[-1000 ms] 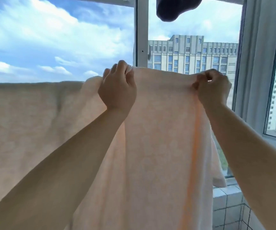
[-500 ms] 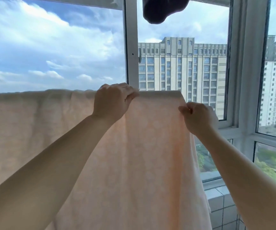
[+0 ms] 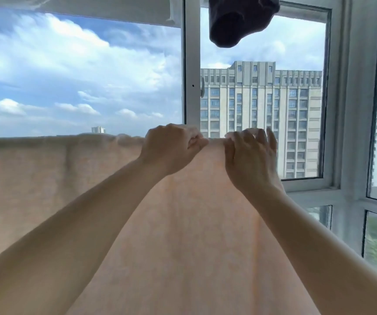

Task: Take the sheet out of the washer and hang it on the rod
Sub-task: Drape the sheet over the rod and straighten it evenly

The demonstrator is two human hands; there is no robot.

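A pale peach sheet [image 3: 46, 178] hangs draped over a rod; the rod itself is hidden under the fabric's top fold. The cloth spans from the left edge of the view to just past the middle. My left hand [image 3: 169, 148] pinches the top fold near the sheet's right end, fingers curled on the fabric. My right hand [image 3: 251, 155] is close beside it, thumb and forefinger at the top edge, the other fingers spread and raised. Whether it pinches the cloth is unclear.
A white-framed window [image 3: 191, 64] stands right behind the sheet, with sky and tall buildings outside. A dark garment [image 3: 235, 19] hangs from above at the top middle. A window corner post [image 3: 355, 110] rises at the right.
The sheet's top edge sits lower in view than before. My right hand has moved left along the fold, close to my left hand, and its fingers have spread.
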